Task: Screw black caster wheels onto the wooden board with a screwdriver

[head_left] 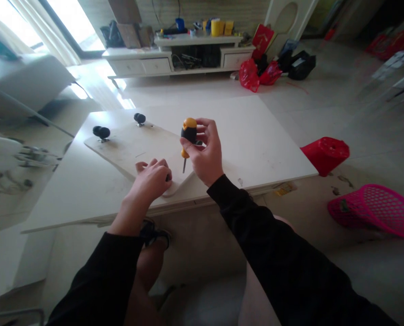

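Observation:
My right hand holds a stubby yellow-and-black screwdriver upright above the white board, its metal shaft pointing down. A small dark piece shows between the fingers of that hand, too hidden to name. My left hand is curled over a black caster wheel at the board's near corner, covering most of it. The white board lies flat on the table. Two more black twin-wheel casters, one at the left corner and one at the far edge, stand up from it.
The white table extends right and left of the board. A thin metal pin lies on the board. On the floor to the right are a red bucket and a pink mesh basket. A low cabinet and red bags stand beyond.

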A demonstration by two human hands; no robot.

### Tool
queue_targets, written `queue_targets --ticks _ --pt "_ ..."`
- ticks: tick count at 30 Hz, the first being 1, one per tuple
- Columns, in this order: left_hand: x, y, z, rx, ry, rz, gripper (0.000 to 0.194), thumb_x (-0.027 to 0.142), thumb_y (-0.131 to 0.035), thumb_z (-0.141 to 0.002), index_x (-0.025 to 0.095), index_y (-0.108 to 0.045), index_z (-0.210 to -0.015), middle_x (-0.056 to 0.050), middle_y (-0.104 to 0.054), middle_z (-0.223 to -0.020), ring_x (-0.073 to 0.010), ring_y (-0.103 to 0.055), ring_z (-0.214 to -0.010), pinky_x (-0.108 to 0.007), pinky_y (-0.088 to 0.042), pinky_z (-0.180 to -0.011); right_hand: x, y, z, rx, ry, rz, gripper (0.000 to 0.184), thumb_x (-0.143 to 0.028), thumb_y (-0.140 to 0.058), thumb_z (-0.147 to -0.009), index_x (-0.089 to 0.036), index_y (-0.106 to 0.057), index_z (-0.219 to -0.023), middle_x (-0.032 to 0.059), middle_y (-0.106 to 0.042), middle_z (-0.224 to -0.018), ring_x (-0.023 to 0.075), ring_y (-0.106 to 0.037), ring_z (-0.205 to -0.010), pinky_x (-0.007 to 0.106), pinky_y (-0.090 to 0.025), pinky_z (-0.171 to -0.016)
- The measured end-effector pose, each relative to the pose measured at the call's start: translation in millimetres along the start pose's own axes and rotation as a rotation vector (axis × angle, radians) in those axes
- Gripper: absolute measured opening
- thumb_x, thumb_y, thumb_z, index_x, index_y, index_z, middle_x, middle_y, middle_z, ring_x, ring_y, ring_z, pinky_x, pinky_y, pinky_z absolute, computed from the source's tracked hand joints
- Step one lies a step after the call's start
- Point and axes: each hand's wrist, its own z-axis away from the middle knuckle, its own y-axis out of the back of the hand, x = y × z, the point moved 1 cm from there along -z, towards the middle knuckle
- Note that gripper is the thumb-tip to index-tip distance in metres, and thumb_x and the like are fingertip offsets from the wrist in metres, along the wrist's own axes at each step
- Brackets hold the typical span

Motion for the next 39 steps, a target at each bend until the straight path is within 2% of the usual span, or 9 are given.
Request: queue_targets --ticks 4,10,14,18,24,28,31,36,39 --pt "-2.3 -1.8 -0.2 -0.013 0.033 0.032 0.013 0.027 -0.066 -0.082 0.024 -0.075 -0.072 -0.012 -0.072 -0.107 -0.0370 -0.057 -0.111 -0.060 -0.032 -0.101 0.2 1.9 -0.2 0.006 0.010 0.012 0.040 -0.029 -0.069 -0.091 -0.032 -0.046 -0.124 0.0008 -0.067 -0.114 0.0153 -0.069 -0.097 0.035 -0.066 -0.080" --pt "-2.5 -0.4 -0.1 -0.016 0.009 0.063 0.017 0.022 -0.065 -0.082 0.025 -0.075 -0.069 -0.010 -0.075 -0.105 -0.0376 -0.058 -0.112 -0.061 -0.031 -0.102 -0.5 1.8 -0.5 -0.014 0.003 0.029 0.042 -0.029 -0.070 -0.092 -0.033 -0.047 -0.127 0.0016 -0.068 -0.115 0.0168 -0.071 -0.101 0.036 -0.067 -0.082" --pt "-0.3 -1.2 -2.1 -0.023 0.055 0.024 0.019 0.026 -0.067 -0.083 0.023 -0.072 -0.064 -0.011 -0.075 -0.103 -0.0394 -0.060 -0.111 -0.062 -0.033 -0.099 -0.9 1.1 -0.1 0.019 -0.015 -0.010 0.043 -0.029 -0.075 -0.089 -0.033 -0.051 -0.124 0.0011 -0.071 -0.112 0.0162 -0.072 -0.097 0.033 -0.067 -0.078" --pt "0.1 -0.6 -1.6 -0.018 0.065 0.029 0.009 0.028 -0.071 -0.080 0.025 -0.078 -0.075 -0.012 -0.076 -0.108 -0.0399 -0.060 -0.113 -0.061 -0.035 -0.099 -0.4 0.3 0.0 0.029 0.000 0.005 0.039 -0.026 -0.074 -0.089 -0.031 -0.051 -0.120 0.0007 -0.070 -0.110 0.0148 -0.070 -0.094 0.033 -0.066 -0.077" --pt "2.0 3.5 1.3 -0.064 0.066 0.013 0.016 0.026 -0.065 -0.084 0.025 -0.079 -0.077 -0.009 -0.078 -0.112 -0.0386 -0.061 -0.116 -0.061 -0.035 -0.101 5.2 -1.5 -3.0 0.032 0.025 -0.040 0.040 -0.034 -0.078 -0.087 -0.029 -0.051 -0.117 -0.0004 -0.070 -0.105 0.0125 -0.068 -0.087 0.026 -0.062 -0.070" --pt "5.8 4.0 0.2 -0.031 0.102 -0.007 0.019 0.033 -0.066 -0.087 0.022 -0.074 -0.074 -0.013 -0.077 -0.109 -0.0400 -0.062 -0.114 -0.062 -0.037 -0.100 4.7 -2.1 -3.8 0.042 0.004 -0.061 0.042 -0.036 -0.081 -0.084 -0.029 -0.052 -0.114 -0.0017 -0.070 -0.102 0.0137 -0.067 -0.086 0.028 -0.062 -0.069" --pt "7.1 3.0 -1.2 -0.005 0.116 0.022 0.016 0.031 -0.068 -0.084 0.023 -0.073 -0.072 -0.012 -0.077 -0.105 -0.0397 -0.064 -0.112 -0.062 -0.038 -0.100 3.2 -2.3 -3.6 0.044 -0.003 -0.073 0.046 -0.038 -0.084 -0.080 -0.031 -0.052 -0.112 -0.0031 -0.071 -0.100 0.0148 -0.067 -0.086 0.030 -0.062 -0.068" --pt "4.1 4.1 -3.3 0.094 0.144 0.173 0.010 0.033 -0.071 -0.083 0.026 -0.077 -0.076 -0.008 -0.079 -0.095 -0.0384 -0.068 -0.110 -0.063 -0.039 -0.104 1.0 -0.1 -3.7 0.070 0.016 -0.093 0.042 -0.031 -0.081 -0.083 -0.029 -0.052 -0.114 -0.0019 -0.069 -0.102 0.0127 -0.067 -0.086 0.027 -0.060 -0.068" --pt "-0.1 9.3 -2.8 0.167 0.179 0.321 0.009 0.031 -0.071 -0.081 0.028 -0.079 -0.084 -0.005 -0.079 -0.088 -0.0330 -0.072 -0.100 -0.057 -0.045 -0.103 2.2 3.5 -5.9 0.114 0.033 -0.076 0.039 -0.030 -0.075 -0.087 -0.029 -0.050 -0.116 -0.0011 -0.068 -0.106 0.0121 -0.068 -0.089 0.027 -0.062 -0.070"
